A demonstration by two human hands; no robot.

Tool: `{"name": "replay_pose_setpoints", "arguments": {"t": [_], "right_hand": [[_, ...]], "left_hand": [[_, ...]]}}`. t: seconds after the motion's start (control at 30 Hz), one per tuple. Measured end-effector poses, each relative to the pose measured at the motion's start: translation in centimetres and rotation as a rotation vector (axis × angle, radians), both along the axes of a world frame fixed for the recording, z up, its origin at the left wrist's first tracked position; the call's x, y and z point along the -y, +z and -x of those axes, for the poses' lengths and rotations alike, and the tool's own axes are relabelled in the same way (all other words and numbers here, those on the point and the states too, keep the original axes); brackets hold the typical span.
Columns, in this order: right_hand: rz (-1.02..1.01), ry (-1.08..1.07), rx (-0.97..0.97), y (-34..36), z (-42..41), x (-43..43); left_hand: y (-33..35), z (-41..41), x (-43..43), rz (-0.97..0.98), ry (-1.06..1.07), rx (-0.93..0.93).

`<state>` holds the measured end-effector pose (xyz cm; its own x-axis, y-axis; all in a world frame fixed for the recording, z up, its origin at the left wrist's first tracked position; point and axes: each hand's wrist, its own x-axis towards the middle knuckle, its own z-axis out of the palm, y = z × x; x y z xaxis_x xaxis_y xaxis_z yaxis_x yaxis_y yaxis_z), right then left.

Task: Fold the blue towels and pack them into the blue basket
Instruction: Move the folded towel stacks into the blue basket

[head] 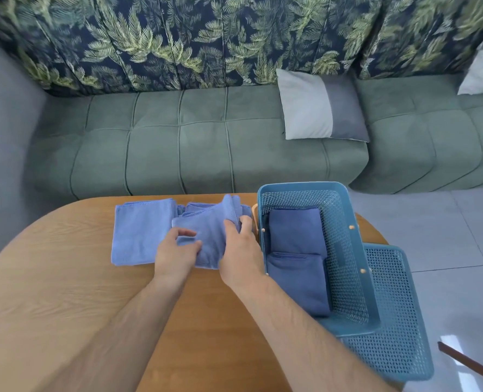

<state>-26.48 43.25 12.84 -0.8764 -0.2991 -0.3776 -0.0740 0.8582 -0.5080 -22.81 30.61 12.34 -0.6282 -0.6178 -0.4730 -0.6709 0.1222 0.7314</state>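
Blue towel, long axis pointing up-frame, lies mid-desk with my left fingers and right fingers pinching it.

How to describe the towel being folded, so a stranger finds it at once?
On the wooden table, just left of the blue basket, lies the half-folded towel. The left hand and right hand grip it, unlike the flat towel beside it.

One wide-angle camera, worn on the head, looks forward and steeply down. Forearms enter from the bottom edge; the left hand and right hand sit at centre frame, close below the lens. The surface fills the lower half, a sofa the upper, farther off. Floor shows at right.
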Motion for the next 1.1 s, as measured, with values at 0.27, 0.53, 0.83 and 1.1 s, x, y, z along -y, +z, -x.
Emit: {"name": "replay_pose_setpoints", "arguments": {"t": [0.27, 0.53, 0.83, 1.1], "right_hand": [[0.0, -0.131, -0.186, 4.2, 2.8, -8.4], [-0.216, -0.168, -0.032, -1.5, 7.0, -15.2], [-0.539, -0.06, -0.193, -10.4, 8.5, -14.8], [-0.518, 0.19, 0.049, -12.9, 9.9, -15.4]], "left_hand": [[4.2, 2.7, -7.2, 0.186, -0.4, -0.289], [0.3, 7.8, -16.8, 0.503, -0.931, 0.1], [-7.4, 10.3, -18.0, 0.793, -0.866, 0.355], [-10.0, 11.9, -17.4, 1.077, -1.172, 0.381]]}}
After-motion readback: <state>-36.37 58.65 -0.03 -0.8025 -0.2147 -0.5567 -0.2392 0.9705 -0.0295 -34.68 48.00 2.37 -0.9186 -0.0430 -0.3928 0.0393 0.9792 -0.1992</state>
